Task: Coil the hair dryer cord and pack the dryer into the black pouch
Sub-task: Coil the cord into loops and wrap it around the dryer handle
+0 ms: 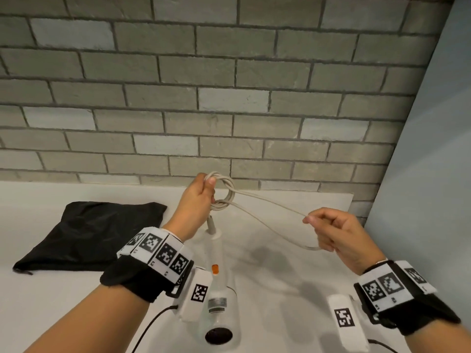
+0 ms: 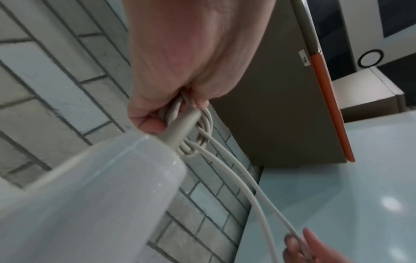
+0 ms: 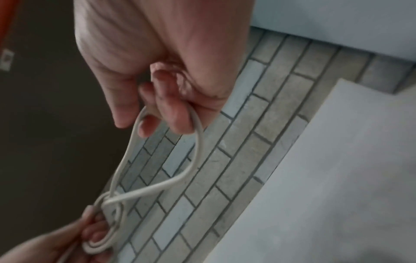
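A white hair dryer (image 1: 218, 296) lies on the white counter (image 1: 280, 289), its dark nozzle toward me; in the left wrist view its handle (image 2: 94, 195) fills the lower left. My left hand (image 1: 197, 197) holds a small coil of the beige cord (image 1: 224, 192) above the dryer's handle end, fingers curled round the loops (image 2: 202, 128). From the coil a long loop of cord (image 1: 270, 212) runs right to my right hand (image 1: 331, 233), which pinches it between thumb and fingers (image 3: 171, 113). The black pouch (image 1: 89, 233) lies flat at the left.
A grey brick wall (image 1: 204, 98) backs the counter. A pale panel (image 1: 433, 149) closes the right side. Black cables (image 1: 150, 324) trail from my wrist cameras over the near counter. A brown board with an orange edge (image 2: 328, 106) shows in the left wrist view.
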Demonstrator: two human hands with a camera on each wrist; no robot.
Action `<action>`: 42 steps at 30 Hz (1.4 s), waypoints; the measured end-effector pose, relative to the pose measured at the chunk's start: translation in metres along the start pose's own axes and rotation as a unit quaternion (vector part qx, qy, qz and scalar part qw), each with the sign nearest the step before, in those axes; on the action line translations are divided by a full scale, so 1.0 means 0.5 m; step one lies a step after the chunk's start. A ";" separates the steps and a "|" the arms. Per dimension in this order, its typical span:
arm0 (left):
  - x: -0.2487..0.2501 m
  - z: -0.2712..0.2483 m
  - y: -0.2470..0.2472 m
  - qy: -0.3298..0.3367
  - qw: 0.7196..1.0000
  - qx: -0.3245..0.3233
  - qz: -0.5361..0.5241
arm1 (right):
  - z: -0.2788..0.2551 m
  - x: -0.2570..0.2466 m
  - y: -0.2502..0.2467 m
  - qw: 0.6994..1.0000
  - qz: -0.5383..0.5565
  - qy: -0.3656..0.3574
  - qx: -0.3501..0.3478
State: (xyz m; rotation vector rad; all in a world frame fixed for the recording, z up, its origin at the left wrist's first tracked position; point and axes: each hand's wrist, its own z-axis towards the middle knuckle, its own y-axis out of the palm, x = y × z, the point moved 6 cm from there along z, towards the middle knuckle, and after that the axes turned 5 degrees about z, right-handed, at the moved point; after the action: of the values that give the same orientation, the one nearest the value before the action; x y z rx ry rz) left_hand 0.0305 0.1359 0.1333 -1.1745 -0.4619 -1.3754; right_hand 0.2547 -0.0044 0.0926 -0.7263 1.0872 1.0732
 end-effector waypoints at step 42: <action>0.017 -0.022 0.030 -0.024 0.993 -0.011 -0.113 | 0.067 -0.054 0.185 0.935 -0.298 -0.176 -0.075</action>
State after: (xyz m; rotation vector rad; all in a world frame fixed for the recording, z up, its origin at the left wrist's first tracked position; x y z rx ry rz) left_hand 0.0420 0.1193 0.1305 -1.2031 -0.6295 -1.5514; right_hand 0.1768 0.0483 0.1318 -0.8717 0.4294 0.7224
